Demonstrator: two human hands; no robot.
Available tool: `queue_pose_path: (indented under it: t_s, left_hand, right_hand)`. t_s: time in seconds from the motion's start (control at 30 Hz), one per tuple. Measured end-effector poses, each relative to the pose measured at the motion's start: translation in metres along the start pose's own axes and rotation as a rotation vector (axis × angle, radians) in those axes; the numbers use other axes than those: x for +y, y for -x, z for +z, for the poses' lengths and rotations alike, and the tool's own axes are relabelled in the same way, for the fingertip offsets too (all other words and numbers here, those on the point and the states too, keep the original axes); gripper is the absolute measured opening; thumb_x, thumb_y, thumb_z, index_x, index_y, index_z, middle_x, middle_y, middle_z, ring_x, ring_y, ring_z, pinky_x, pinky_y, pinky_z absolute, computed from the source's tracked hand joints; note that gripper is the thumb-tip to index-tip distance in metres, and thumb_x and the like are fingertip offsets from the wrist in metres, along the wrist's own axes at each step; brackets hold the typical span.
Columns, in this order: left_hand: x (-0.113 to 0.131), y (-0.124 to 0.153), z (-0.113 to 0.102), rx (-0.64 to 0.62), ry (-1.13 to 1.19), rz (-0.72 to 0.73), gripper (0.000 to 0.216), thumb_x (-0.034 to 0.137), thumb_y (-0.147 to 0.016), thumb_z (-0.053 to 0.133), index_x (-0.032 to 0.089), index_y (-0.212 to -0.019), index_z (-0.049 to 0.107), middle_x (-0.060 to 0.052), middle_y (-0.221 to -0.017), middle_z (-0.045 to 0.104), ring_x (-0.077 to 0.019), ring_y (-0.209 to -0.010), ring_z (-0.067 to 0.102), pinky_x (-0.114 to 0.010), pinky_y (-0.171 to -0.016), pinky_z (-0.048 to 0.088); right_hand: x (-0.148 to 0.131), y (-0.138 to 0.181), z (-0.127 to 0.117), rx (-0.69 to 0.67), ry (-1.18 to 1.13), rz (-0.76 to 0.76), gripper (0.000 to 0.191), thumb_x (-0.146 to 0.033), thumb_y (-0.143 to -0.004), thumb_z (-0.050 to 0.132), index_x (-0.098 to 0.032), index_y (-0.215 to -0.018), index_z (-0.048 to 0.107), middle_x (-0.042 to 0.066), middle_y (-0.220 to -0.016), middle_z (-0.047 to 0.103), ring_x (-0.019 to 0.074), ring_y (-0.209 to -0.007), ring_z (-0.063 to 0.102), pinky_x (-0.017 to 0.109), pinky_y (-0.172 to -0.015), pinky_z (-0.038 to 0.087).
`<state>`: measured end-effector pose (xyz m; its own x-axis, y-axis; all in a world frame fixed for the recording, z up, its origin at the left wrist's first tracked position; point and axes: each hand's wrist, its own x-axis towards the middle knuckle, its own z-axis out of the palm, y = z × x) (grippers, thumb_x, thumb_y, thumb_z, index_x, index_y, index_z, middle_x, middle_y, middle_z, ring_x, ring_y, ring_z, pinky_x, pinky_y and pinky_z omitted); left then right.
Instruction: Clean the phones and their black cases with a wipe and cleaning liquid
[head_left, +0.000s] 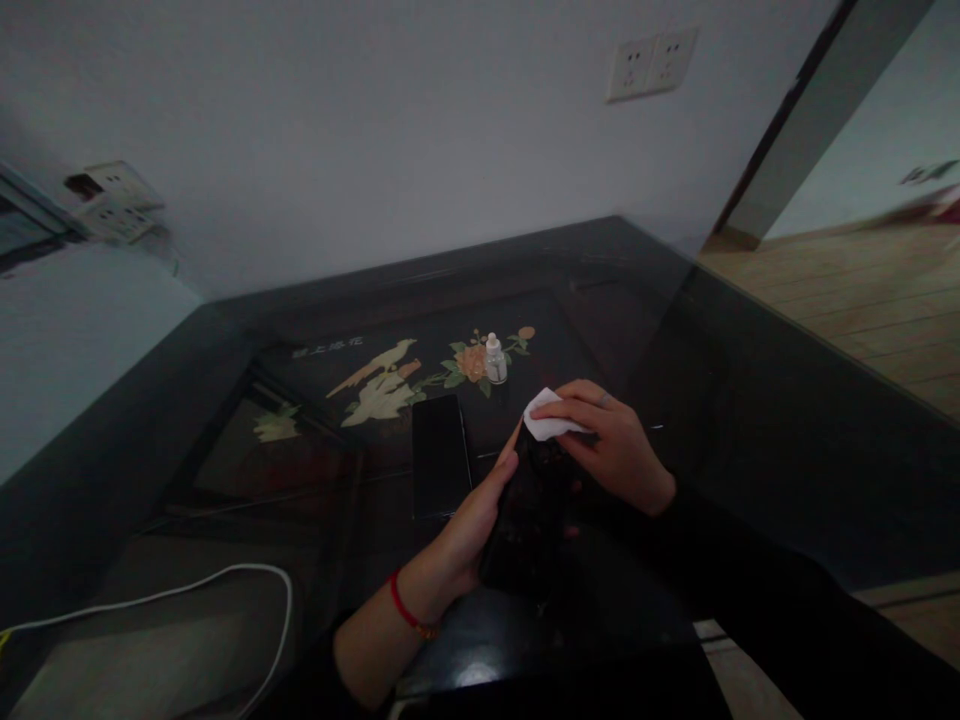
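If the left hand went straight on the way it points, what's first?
Probably the white wipe pinched in the right hand, just beyond the left hand gripping the dark phone. The small bottle stands farther back, left of that line; depth is unclear.

Black sleeve (757,590), red wrist cord (406,608)

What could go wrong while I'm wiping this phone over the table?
The left hand grips the dark phone from one side above the tabletop, so pressing with the white wipe in the right hand might knock it loose. The small bottle stands close behind; a sweeping hand could tip it toward the second phone lying flat.
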<state>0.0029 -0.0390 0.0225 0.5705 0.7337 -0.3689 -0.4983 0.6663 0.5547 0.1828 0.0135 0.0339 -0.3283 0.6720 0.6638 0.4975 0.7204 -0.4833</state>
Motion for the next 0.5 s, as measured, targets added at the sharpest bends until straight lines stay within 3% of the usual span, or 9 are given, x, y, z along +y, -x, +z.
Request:
queue_pose_path:
  t_s: [0.2,0.4,0.5]
  left_hand:
    - [0.004,0.000,0.002,-0.011,0.086,0.049,0.061,0.044,-0.091,0.050,0.034,-0.147,0.028,-0.011,-0.138,0.053,-0.0316,-0.119,0.056,-0.053,-0.091,0.048]
    - [0.016,0.002,0.010,0.034,0.225,0.112,0.051,0.048,-0.092,0.043,0.014,-0.130,0.054,-0.014,-0.126,0.062,-0.0287,-0.121,0.055,-0.055,-0.103,0.039]
    - [0.022,0.003,0.012,0.090,0.274,0.171,0.046,0.047,-0.093,0.041,0.015,-0.119,0.061,-0.011,-0.115,0.068,-0.0263,-0.111,0.061,-0.052,-0.102,0.042]
  right_hand:
    - [0.008,-0.001,0.000,0.035,0.017,0.093,0.017,-0.013,-0.086,0.055,-0.020,-0.094,0.069,0.005,-0.091,0.066,0.0183,-0.085,0.064,0.033,-0.076,0.051]
    - [0.006,-0.003,-0.002,0.034,0.028,0.098,0.015,-0.015,-0.087,0.056,-0.020,-0.094,0.068,0.005,-0.088,0.068,0.0184,-0.083,0.065,0.032,-0.073,0.051]
    - [0.000,-0.001,-0.002,-0.021,0.012,0.033,0.015,-0.012,-0.085,0.056,-0.018,-0.093,0.067,0.005,-0.087,0.067,0.0174,-0.082,0.064,0.030,-0.073,0.051]
